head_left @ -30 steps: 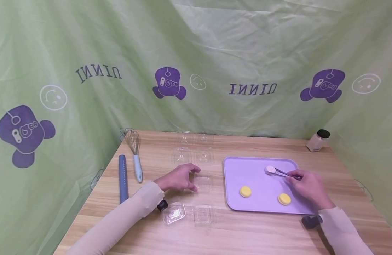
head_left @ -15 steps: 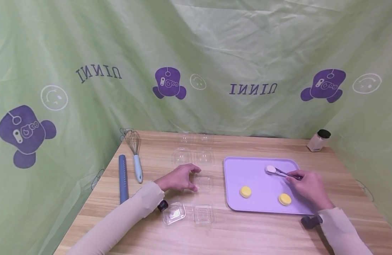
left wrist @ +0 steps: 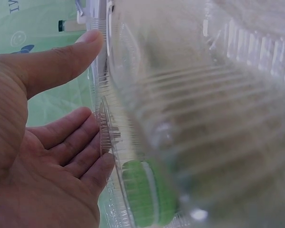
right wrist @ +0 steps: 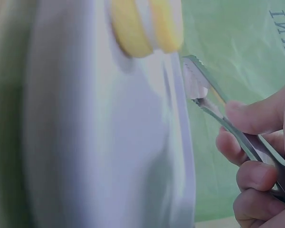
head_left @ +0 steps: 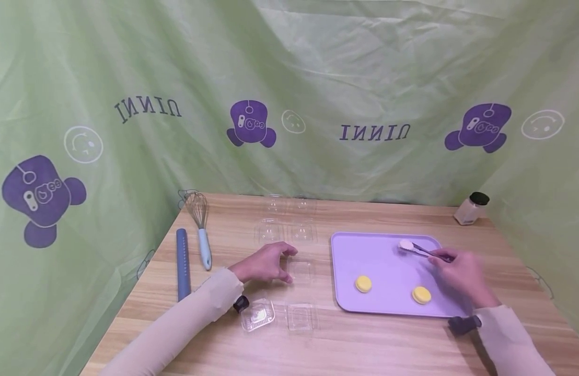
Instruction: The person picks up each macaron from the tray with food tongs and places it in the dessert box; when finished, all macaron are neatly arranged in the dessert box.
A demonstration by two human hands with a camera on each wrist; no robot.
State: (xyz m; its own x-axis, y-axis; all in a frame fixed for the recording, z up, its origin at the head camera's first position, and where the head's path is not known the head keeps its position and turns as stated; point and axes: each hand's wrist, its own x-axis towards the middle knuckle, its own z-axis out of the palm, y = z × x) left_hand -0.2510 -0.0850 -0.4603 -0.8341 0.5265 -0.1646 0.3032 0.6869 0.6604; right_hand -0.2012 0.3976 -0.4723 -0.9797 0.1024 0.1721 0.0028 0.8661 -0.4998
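My right hand (head_left: 463,277) grips a pair of metal tongs (head_left: 430,254), thumb on one arm and fingers curled round the other. Between the tong tips is a pale pink macaron (head_left: 405,245), over the far right part of the lilac tray (head_left: 383,303). Two yellow macarons (head_left: 363,284) lie on that tray. My left hand (head_left: 266,262) is beside a clear plastic box (head_left: 301,271), thumb and fingers spread apart, fingertips right at its edge. In the left wrist view a green macaron (left wrist: 149,192) shows through clear plastic.
More clear plastic boxes (head_left: 301,317) stand nearer me and in rows farther back. A whisk (head_left: 204,248) and a blue bar (head_left: 183,263) lie at the left. A dark-lidded jar (head_left: 471,210) stands at the back right; a green curtain (head_left: 308,167) hangs behind.
My right hand has moved slightly right, carrying the tongs and pink macaron a little right and farther back over the tray. My left hand has stayed in place.
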